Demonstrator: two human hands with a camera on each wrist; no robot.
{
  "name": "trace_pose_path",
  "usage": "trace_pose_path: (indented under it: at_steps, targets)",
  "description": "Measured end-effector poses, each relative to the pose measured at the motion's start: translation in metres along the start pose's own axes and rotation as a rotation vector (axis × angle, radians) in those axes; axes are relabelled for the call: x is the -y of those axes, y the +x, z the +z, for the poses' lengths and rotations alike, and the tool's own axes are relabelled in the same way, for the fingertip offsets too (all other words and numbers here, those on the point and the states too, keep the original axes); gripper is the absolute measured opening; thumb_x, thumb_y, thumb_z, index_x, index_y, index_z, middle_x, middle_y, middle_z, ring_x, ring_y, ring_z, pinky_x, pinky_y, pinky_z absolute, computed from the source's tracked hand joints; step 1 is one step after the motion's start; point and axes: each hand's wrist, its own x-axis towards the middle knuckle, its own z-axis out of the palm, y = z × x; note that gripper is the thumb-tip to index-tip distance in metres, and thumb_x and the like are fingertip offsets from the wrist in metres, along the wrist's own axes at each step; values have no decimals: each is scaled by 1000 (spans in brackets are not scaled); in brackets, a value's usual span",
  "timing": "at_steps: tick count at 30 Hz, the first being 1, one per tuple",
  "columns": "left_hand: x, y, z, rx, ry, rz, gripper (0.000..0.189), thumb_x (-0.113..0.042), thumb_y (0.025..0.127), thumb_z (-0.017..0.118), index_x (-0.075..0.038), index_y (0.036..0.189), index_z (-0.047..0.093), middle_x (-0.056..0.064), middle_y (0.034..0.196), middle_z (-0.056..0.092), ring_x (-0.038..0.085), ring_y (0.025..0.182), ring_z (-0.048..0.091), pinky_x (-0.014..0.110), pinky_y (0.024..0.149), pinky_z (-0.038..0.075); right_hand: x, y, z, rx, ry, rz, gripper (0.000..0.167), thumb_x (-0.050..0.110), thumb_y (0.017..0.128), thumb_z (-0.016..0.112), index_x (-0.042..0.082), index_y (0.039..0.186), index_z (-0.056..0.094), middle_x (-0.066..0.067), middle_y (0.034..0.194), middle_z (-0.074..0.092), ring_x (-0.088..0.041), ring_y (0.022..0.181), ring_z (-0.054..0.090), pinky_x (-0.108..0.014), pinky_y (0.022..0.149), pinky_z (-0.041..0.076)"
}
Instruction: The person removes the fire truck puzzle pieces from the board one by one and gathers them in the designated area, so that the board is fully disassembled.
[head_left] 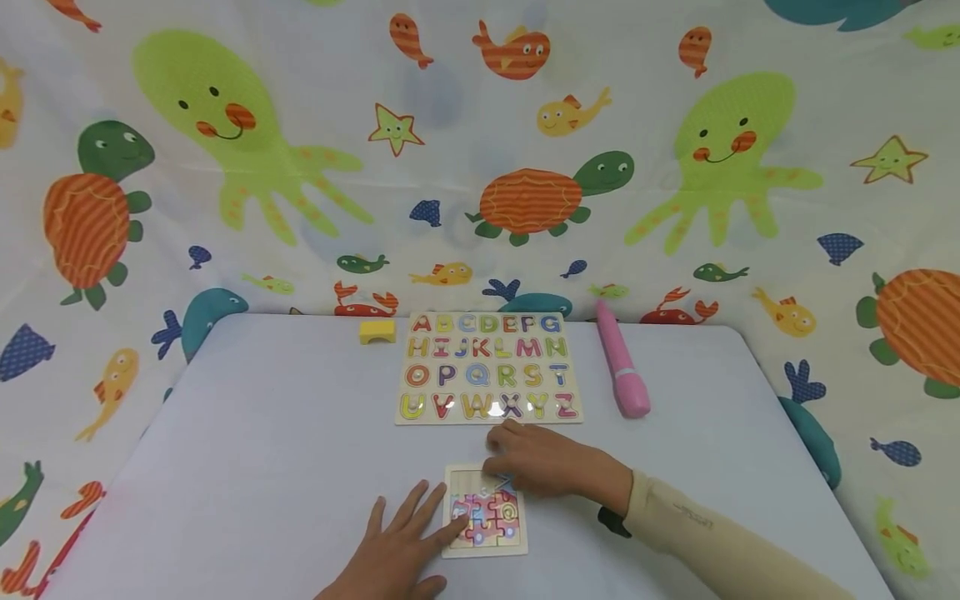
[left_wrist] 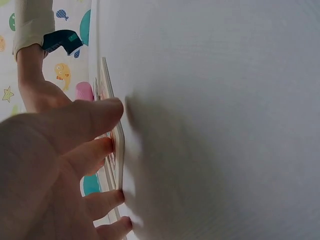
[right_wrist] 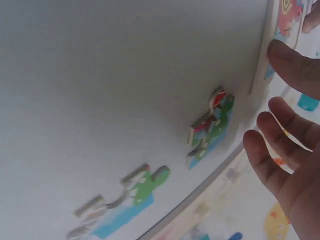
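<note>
A small wooden jigsaw tray holds a pink car picture; plain wood shows along its upper part. My left hand lies at its left side with fingers spread, the index finger resting over the pieces. Over the tray's upper right corner is my right hand. In the right wrist view its thumb touches a blue area at the tray's edge, the other fingers loosely bent. Two loose jigsaw pieces lie beside this hand: a red, green and blue piece and a green and blue piece. The right hand hides them in the head view.
Beyond the tray lies a wooden alphabet board with coloured letters. A pink wand-like toy lies to its right, and a yellow block to its left. A cloth printed with sea animals hangs behind the white table.
</note>
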Motion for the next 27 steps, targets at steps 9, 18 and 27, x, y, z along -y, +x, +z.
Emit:
trace_pose_path:
  at_steps: [9,18,27]
  targets:
    - [-3,0,1,-13,-5,11,67,-48,87,77,-39,149,53,9,163,36,40,150,27,80,108,23,-1,-2,-2,25,157,41,29,21,90,80,26,115,67,12,104,63,-6,91,52,-17,77,48]
    - [-6,0,2,5,-31,-5,68,-47,87,78,-38,149,53,9,163,36,41,150,27,80,108,21,-12,-20,2,-81,698,150,14,13,95,73,20,98,62,13,83,52,-4,82,51,-21,73,47]
    - [-8,-1,3,-21,-30,-13,66,-45,86,79,-36,147,56,11,162,38,41,150,28,81,108,21,-60,-96,-18,-97,800,330,10,3,94,70,12,90,66,10,76,53,-8,76,55,-23,66,47]
